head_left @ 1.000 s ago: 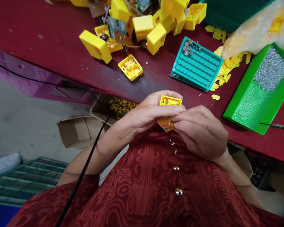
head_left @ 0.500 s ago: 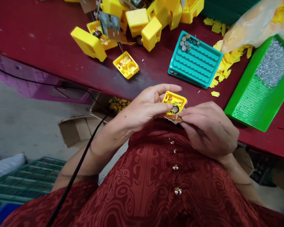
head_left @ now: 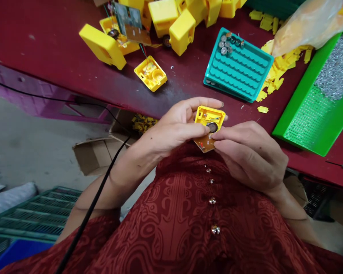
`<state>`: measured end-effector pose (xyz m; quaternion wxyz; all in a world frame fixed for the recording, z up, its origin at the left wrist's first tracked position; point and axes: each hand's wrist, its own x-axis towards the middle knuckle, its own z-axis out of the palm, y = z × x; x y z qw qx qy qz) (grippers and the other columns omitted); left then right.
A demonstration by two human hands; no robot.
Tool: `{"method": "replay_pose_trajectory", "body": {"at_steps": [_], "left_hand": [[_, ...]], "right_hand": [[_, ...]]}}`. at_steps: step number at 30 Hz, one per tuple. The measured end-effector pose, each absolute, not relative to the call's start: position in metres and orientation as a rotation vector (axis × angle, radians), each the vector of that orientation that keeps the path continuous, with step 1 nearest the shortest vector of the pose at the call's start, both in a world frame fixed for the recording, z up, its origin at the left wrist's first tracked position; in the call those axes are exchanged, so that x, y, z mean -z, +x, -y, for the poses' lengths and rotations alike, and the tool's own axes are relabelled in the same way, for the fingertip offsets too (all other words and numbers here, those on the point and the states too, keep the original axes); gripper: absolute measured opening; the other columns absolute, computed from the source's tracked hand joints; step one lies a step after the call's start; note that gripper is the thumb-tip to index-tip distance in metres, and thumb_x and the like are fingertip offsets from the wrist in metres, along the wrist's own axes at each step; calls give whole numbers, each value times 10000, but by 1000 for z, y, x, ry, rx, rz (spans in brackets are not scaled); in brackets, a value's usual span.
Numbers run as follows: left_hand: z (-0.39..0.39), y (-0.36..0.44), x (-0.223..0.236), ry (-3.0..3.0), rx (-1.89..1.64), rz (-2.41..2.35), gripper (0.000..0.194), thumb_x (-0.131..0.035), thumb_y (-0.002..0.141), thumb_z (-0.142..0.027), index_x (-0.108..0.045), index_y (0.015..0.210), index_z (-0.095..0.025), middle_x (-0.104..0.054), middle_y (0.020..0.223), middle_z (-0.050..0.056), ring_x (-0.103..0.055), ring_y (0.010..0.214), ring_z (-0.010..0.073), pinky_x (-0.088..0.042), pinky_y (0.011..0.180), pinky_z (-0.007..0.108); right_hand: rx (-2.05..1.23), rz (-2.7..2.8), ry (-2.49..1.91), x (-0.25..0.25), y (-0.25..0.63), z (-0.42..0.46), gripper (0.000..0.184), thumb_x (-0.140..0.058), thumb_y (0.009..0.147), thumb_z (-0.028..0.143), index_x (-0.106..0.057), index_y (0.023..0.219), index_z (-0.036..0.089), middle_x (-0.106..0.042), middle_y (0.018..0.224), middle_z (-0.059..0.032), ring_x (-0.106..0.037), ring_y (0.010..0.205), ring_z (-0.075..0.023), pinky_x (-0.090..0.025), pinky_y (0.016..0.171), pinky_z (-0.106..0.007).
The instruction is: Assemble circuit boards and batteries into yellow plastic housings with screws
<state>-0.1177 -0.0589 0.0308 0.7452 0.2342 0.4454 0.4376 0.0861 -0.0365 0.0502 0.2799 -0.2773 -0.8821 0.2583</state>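
Observation:
My left hand holds a small yellow plastic housing by its edges, open side up. A round metal-faced disc, possibly a speaker, sits in the housing beside my right hand's fingertips. A brown circuit board with small components juts out below the housing, joined to it by thin wires. My right hand pinches the board and the housing's lower edge. Part of the board is hidden behind my fingers.
On the red workbench lie a heap of yellow housings and a teal tray with button cells. A green tray holds metal screws. A cardboard box and green crate sit below the edge.
The housing has tilted flatter and now shows its round disc more fully, with the circuit board closer beneath it. Both hands and the view have shifted slightly.

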Motion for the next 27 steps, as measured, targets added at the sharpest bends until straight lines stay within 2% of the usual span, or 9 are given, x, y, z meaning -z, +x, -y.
{"method": "replay_pose_trajectory", "body": {"at_steps": [4, 8, 12, 16, 20, 24, 27], "left_hand": [[59, -116, -27, 527, -959, -984, 422, -798, 748, -110, -752, 1162, -179, -792, 1078, 60, -775, 1074, 274, -647, 939, 386], [57, -115, -23, 510, -983, -965, 480, -856, 738, -118, -743, 1199, -179, -784, 1044, 61, -783, 1071, 290, -654, 921, 382], [55, -118, -24, 504, -947, -913, 468, -882, 757, -181, -742, 1203, -156, -801, 1101, 95, -797, 1093, 314, -668, 916, 392], [56, -124, -31, 543, -894, -949, 508, -843, 784, -181, -728, 1278, -159, -813, 1168, 94, -792, 1136, 300, -658, 964, 385], [58, -126, -35, 585, -888, -949, 542, -804, 809, -192, -713, 1343, -176, -809, 1249, 91, -767, 1203, 292, -650, 989, 384], [58, -125, -36, 599, -894, -957, 540, -788, 805, -198, -726, 1341, -172, -806, 1269, 93, -755, 1228, 300, -640, 1009, 402], [58, -125, -38, 571, -893, -951, 534, -775, 789, -198, -742, 1322, -179, -812, 1257, 85, -757, 1219, 302, -644, 993, 395]], "right_hand": [[-590, 2350, -684, -48, 87, 37, 91, -681, 970, 198, -710, 970, 285, -813, 1035, 40, -746, 870, -133, -631, 771, -311], [-499, 2372, -713, -49, 87, 36, 155, -684, 938, 123, -680, 1002, 263, -803, 1030, 36, -729, 877, -140, -622, 788, -315], [-562, 2416, -786, -53, 87, 34, 96, -700, 965, 150, -671, 1003, 233, -798, 1009, 30, -692, 861, -129, -602, 823, -303], [-474, 2450, -684, -56, 89, 33, 125, -703, 952, 107, -655, 1006, 209, -794, 1033, 28, -702, 881, -133, -585, 797, -307], [-534, 2450, -667, -61, 91, 34, 98, -683, 969, 127, -651, 1029, 198, -792, 1025, 19, -713, 889, -122, -585, 804, -296], [-525, 2506, -752, -64, 91, 35, 105, -624, 1005, 125, -662, 1028, 220, -786, 1032, 34, -731, 925, -108, -584, 835, -294], [-498, 2476, -694, -63, 91, 35, 115, -681, 969, 119, -662, 1042, 206, -794, 1029, 26, -726, 904, -118, -582, 806, -300]]}}
